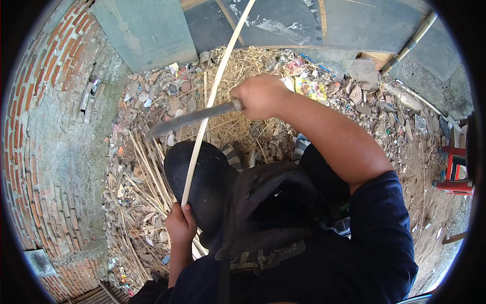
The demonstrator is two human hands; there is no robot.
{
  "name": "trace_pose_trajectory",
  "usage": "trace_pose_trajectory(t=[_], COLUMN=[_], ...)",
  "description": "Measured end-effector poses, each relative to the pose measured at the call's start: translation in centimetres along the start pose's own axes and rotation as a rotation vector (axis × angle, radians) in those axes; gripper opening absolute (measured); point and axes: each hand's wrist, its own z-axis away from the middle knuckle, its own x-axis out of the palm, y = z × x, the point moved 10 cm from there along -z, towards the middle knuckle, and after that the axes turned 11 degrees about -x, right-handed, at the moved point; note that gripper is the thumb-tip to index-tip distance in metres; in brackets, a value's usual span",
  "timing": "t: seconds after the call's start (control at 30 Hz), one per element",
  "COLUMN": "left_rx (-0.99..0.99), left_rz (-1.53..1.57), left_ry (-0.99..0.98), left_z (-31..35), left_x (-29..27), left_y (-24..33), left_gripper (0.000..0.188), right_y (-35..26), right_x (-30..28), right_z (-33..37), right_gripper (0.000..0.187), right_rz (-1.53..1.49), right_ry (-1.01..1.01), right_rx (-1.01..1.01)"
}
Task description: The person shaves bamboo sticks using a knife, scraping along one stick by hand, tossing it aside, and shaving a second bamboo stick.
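Pinching a slender pale strip (200, 135) are left fingers (176, 211), right fingers (243, 95) clenching a knife (183, 120)

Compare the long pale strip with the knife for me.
The strip is pale cream; the knife looks dark grey. The strip runs out past the picture's upper edge, whereas the knife is much shorter. The left hand holds the strip, the right hand the knife. Both are slender.

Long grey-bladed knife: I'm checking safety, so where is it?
In the head view, left of centre, the knife in the right hand crosses a long, pale, flat strip.
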Motion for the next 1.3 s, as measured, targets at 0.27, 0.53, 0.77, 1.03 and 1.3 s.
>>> trace_pose_trajectory(t=[0.27, 0.53, 0.77, 1.03, 1.3], left_rx=[-0.016, -0.001, 0.007, 0.014, 0.009], left_rz=[-0.027, -0.033, -0.068, -0.017, -0.069], left_ry=[-0.053, -0.047, -0.063, -0.028, -0.056], left_z=[-1.1, -0.6, -1.5, -0.9, -1.9], left_x=[0.0, 0.2, -0.2, -0.2, -0.2], left_y=[0.8, 0.2, 1.0, 0.9, 1.0], left_gripper=[0.037, 0.037, 0.039, 0.038, 0.039], right_y=[4.1, -1.9, 5.4, -3.1, 5.1], right_x=[1.0, 1.6, -0.2, 1.0, -0.6], right_z=[-0.1, -0.5, 0.7, -0.4, 0.3], right_gripper=[0.021, 0.021, 0.023, 0.019, 0.019], right_rz=[0.022, 0.22, 0.016, 0.355, 0.051], right_ry=[-0.028, -0.152, 0.015, -0.109, 0.041], right_rx=[0.166, -0.014, 0.203, -0.086, 0.219])
